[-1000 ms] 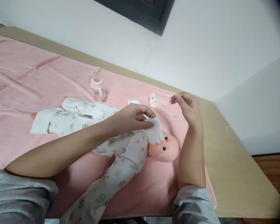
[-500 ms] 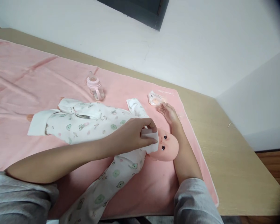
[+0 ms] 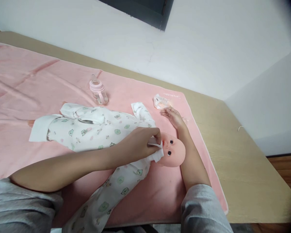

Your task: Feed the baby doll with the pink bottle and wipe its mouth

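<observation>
My left hand (image 3: 143, 143) pinches a folded white wipe (image 3: 158, 155) against the lower face of a baby doll (image 3: 176, 152). The mouth shows just beyond the fingertips; the chin is hidden behind hand and wipe. The doll lies on its back in a white romper (image 3: 122, 127) with green and grey animal prints, its head to the right. Past the head, my right hand (image 3: 173, 117) rests on the blanket with fingers loosely stretched, holding nothing. Its fingertips are beside a crumpled clear plastic packet (image 3: 160, 101).
A pink blanket (image 3: 63, 77) with folds at the left covers most of the wooden table (image 3: 242, 174). On it, behind the doll's legs, stands a pink-lidded baby bottle (image 3: 98, 93) with a handle. A white wall (image 3: 196, 55) borders the table's far side.
My left hand has shifted slightly down and left with the wipe, uncovering the doll's mouth. My right hand and the packet look nearly unmoved.
</observation>
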A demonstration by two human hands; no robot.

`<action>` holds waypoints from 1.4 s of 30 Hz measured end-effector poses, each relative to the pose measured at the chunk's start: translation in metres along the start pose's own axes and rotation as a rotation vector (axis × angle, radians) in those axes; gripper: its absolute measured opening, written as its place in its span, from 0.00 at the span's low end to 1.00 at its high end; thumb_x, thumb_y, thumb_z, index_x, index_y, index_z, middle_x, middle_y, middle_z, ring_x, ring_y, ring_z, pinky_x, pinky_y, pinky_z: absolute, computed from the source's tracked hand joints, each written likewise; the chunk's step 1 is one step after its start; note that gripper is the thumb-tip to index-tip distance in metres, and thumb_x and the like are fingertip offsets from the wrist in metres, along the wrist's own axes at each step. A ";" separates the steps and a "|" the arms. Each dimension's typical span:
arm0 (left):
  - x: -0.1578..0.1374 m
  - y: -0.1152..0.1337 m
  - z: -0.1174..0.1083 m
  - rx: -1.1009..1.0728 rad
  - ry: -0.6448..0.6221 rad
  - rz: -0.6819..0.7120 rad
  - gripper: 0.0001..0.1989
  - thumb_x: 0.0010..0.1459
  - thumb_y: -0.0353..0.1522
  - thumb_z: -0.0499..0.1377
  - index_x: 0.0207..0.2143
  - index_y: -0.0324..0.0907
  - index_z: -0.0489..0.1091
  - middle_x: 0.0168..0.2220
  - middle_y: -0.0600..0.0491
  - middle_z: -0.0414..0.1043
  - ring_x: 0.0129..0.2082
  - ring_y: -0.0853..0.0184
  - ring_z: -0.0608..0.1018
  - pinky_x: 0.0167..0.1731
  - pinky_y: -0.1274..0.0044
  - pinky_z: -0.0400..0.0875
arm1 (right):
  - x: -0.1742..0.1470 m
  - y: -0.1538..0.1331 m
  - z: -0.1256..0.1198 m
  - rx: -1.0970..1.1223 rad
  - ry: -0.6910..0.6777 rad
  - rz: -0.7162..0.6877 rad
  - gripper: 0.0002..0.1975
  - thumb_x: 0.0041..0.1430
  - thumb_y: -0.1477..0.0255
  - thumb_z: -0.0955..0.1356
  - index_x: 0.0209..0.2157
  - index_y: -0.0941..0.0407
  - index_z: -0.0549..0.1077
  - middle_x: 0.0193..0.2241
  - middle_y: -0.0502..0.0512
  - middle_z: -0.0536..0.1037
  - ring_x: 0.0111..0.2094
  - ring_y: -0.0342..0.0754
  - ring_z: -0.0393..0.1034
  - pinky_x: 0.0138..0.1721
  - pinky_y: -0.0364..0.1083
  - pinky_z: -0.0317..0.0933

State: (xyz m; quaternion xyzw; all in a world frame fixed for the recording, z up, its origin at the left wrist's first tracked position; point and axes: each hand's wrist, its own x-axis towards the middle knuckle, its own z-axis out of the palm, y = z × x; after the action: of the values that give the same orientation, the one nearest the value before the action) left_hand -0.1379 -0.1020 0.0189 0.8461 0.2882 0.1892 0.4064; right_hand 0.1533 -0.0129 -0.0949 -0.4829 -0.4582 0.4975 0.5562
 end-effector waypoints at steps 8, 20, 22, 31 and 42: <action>0.000 -0.001 0.002 0.034 0.018 0.022 0.02 0.52 0.28 0.59 0.29 0.44 0.69 0.22 0.60 0.69 0.25 0.69 0.71 0.32 0.76 0.63 | 0.001 0.002 -0.002 0.014 -0.023 -0.012 0.16 0.48 0.59 0.76 0.35 0.54 0.76 0.35 0.54 0.81 0.39 0.47 0.76 0.55 0.51 0.66; 0.002 -0.002 -0.004 0.055 -0.002 0.041 0.04 0.51 0.27 0.57 0.30 0.44 0.70 0.27 0.58 0.75 0.27 0.68 0.74 0.33 0.76 0.65 | 0.003 0.006 -0.004 0.005 -0.014 -0.024 0.15 0.48 0.59 0.76 0.35 0.53 0.77 0.35 0.53 0.81 0.40 0.47 0.76 0.56 0.51 0.66; 0.002 -0.002 -0.004 0.065 0.000 0.050 0.04 0.52 0.28 0.58 0.31 0.44 0.71 0.28 0.59 0.75 0.27 0.68 0.74 0.33 0.76 0.65 | 0.003 0.006 -0.005 0.008 -0.019 -0.029 0.15 0.48 0.60 0.76 0.35 0.53 0.77 0.35 0.53 0.81 0.40 0.47 0.76 0.55 0.51 0.66; 0.003 -0.003 -0.009 0.100 0.030 0.051 0.05 0.53 0.29 0.58 0.32 0.45 0.72 0.25 0.60 0.73 0.23 0.71 0.71 0.32 0.77 0.64 | 0.002 0.004 -0.003 -0.005 -0.008 -0.025 0.16 0.47 0.59 0.76 0.35 0.53 0.77 0.34 0.53 0.81 0.41 0.47 0.76 0.55 0.51 0.66; 0.005 -0.004 -0.007 0.072 0.090 0.061 0.07 0.54 0.29 0.58 0.34 0.46 0.75 0.27 0.60 0.75 0.25 0.71 0.72 0.30 0.78 0.63 | 0.003 0.006 -0.005 -0.009 -0.015 -0.021 0.16 0.48 0.60 0.76 0.35 0.53 0.76 0.35 0.53 0.81 0.40 0.47 0.76 0.55 0.51 0.66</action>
State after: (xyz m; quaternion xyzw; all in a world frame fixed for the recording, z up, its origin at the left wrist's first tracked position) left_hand -0.1393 -0.0929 0.0198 0.8592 0.2869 0.2290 0.3565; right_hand 0.1582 -0.0101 -0.1008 -0.4769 -0.4695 0.4932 0.5558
